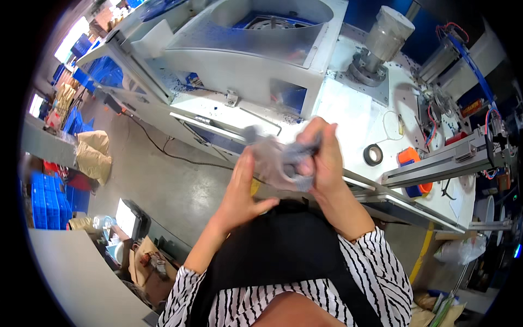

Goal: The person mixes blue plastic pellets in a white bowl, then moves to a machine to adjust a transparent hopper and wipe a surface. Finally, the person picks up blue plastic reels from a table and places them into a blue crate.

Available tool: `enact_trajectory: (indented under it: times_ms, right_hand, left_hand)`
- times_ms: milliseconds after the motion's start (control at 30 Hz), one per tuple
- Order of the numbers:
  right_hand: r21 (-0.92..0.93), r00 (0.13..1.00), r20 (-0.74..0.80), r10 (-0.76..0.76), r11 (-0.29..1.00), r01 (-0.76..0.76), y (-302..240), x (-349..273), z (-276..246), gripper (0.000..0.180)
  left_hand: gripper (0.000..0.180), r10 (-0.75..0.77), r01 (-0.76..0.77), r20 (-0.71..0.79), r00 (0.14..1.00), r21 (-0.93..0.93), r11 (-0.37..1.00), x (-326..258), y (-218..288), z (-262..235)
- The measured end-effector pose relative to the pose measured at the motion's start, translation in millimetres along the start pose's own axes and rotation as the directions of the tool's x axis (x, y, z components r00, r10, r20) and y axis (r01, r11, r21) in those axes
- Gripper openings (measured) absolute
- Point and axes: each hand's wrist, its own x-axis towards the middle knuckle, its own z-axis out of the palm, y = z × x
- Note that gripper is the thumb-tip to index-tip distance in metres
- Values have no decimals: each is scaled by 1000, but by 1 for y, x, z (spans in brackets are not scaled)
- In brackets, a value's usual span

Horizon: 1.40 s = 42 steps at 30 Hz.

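Observation:
In front of my chest my right hand (330, 158) is closed on a soft-looking grey cloth-like thing (272, 163), smeared by motion, so its exact kind is unclear. Its folds hang to the left of my right fingers. My left hand (235, 199) is beside it, fingers stretched up and thumb apart, holding nothing. The left fingertips are close to the grey thing's edge; whether they touch it I cannot tell. Both hands are in the air, just before the front edge of a white workbench (348, 117).
A white machine (234, 68) with a curved clear guard stands ahead. To the right are a metal cylinder (388, 35), a black tape roll (373, 155), an orange roll (408, 156) and an aluminium rail (436, 166). A cable (163, 148) crosses the floor; blue crates (46, 201) stand left.

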Motion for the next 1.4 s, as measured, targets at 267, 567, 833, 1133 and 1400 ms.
enact_trajectory:
  times_ms: [267,567,833,1133,1400]
  right_hand:
    - [-700,966,-249,-70,703,-129,30,18,-63,27]
    - [-843,855,-256,-451,-329,-426,8,1,-128,31]
    - [-761,909,-210,-361,-523,-383,22,27,-138,22]
    - [-856,791,-412,-453,-105,-506,11,23,-151,14]
    - [-620,492,-767,-412,673,-404,6,14,-166,19]
  left_hand:
    - [54,312,-271,42,949,615,741,110,-62,-86]
    - [70,146,-410,517,844,443,798,146,-114,-69]
    - [48,380,-514,395,836,322,795,151,-111,-59]
    - [43,539,-591,243,807,303,748,165,-99,-31]
    - [42,556,-592,205,806,303,747,165,-94,-25]
